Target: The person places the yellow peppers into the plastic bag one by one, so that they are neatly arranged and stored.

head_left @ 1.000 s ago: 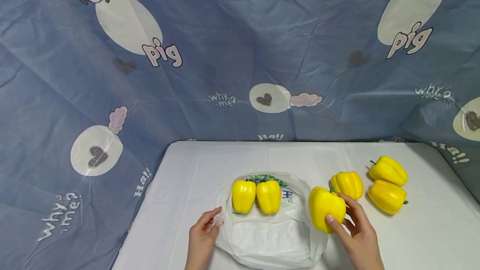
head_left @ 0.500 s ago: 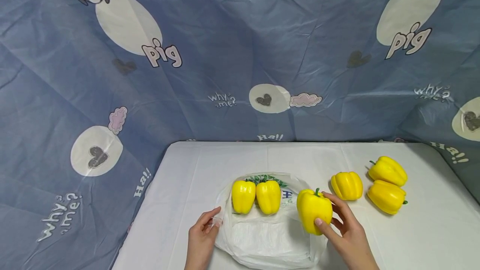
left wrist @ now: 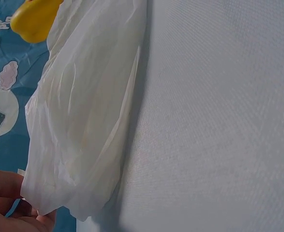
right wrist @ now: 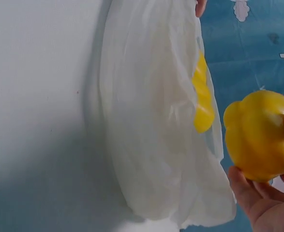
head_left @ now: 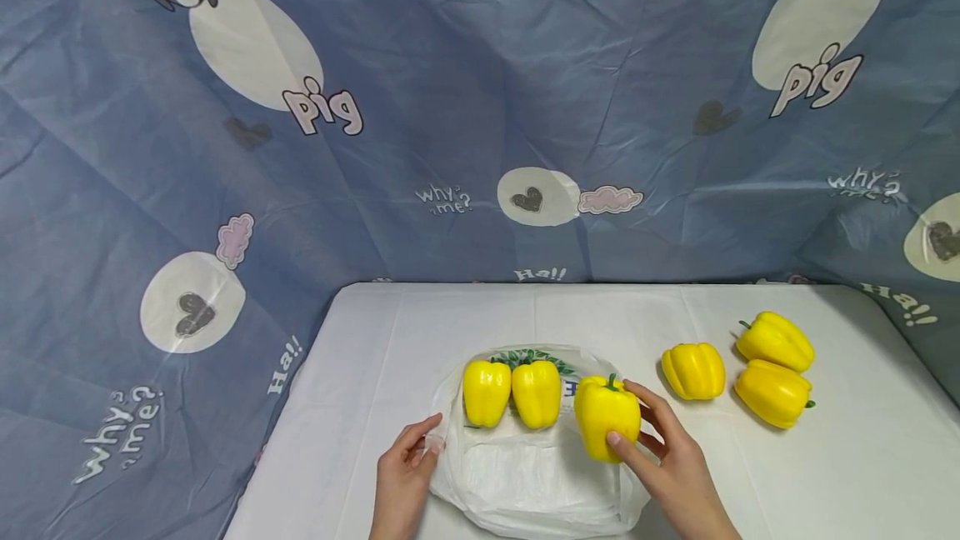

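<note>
A white plastic bag lies on the table with its mouth spread wide. Two yellow bell peppers, a left one and a right one, sit side by side at its far end. My left hand pinches the bag's left rim between thumb and fingers; the left wrist view shows the plastic in that grip. My right hand holds another yellow bell pepper, stem up, over the right part of the bag's mouth. In the right wrist view this pepper is apart from the plastic.
To the right on the white table lies a single yellow pepper. Farther right, a back pepper and a front pepper touch. A blue printed cloth hangs behind the table.
My right hand has carried its pepper leftward, from the bag's right edge to above the opening. The left hand and the two peppers in the bag stay put.
</note>
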